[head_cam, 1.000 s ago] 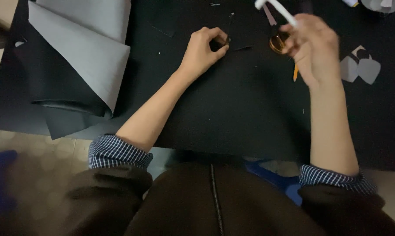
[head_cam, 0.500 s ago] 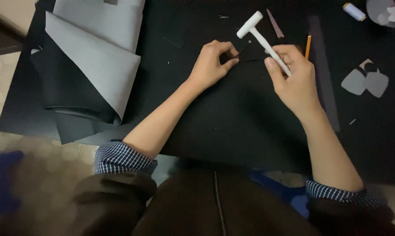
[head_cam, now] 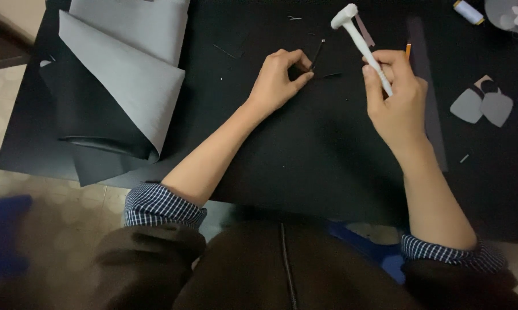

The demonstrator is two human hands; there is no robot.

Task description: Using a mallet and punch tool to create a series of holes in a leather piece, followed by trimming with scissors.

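Two hands are over the black counter. The left hand is curled, thumb and forefinger pinched on a thin dark punch tool that stands tilted on the dark sheet, its tip right at the fingertips. The right hand is wrapped around the handle of a small white mallet, head raised and hanging up and to the right of the punch, clear of it, not touching. A small dark scrap lies just beside the left hand's fingers. As for progress, it reads as mid-job: the punch is set and held, the mallet is up, and whether any mark or hole is already made in the black sheet cannot be told, it is too dark. Off to the right sit two grey cut pieces side by side, which looks like cutting already finished. A pencil pokes out behind the right hand, a spool of thread rests at the far right edge, and a folded grey-and-black sheet is heaped at the left, well apart from the work.
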